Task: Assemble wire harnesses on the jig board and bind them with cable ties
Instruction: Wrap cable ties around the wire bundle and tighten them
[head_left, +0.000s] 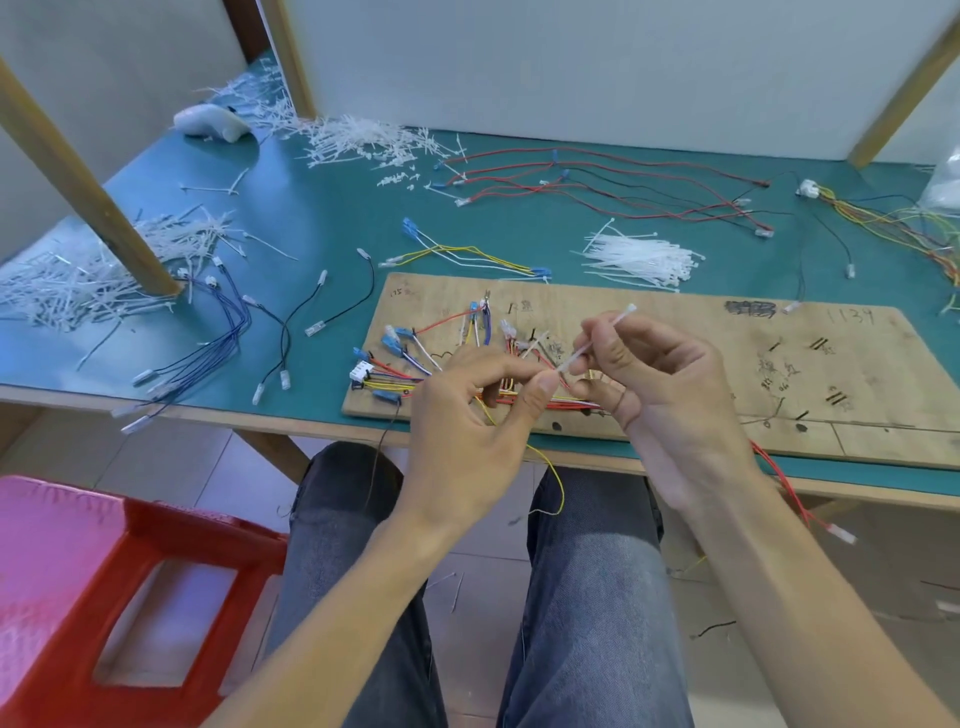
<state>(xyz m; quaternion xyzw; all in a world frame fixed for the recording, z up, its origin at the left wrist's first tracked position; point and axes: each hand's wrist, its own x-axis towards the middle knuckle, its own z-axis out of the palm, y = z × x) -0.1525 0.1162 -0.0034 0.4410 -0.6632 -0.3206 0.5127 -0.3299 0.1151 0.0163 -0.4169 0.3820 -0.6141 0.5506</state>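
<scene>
A wooden jig board (675, 353) lies on the green table, with a harness of red, yellow, white and blue wires (415, 358) laid over its left end. Both hands are raised just above the harness. My right hand (654, 384) pinches a white cable tie (597, 338) near its middle, and the tie's head points up and to the right. My left hand (472, 410) pinches the tie's lower tail end between thumb and forefinger. The hands hide part of the harness.
A bundle of fresh white cable ties (639, 260) lies behind the board. Loose red and black wires (597, 182) and blue wires (208, 338) are spread over the table. Heaps of cut tie ends (363, 135) lie at the back left. A red stool (104, 597) stands at lower left.
</scene>
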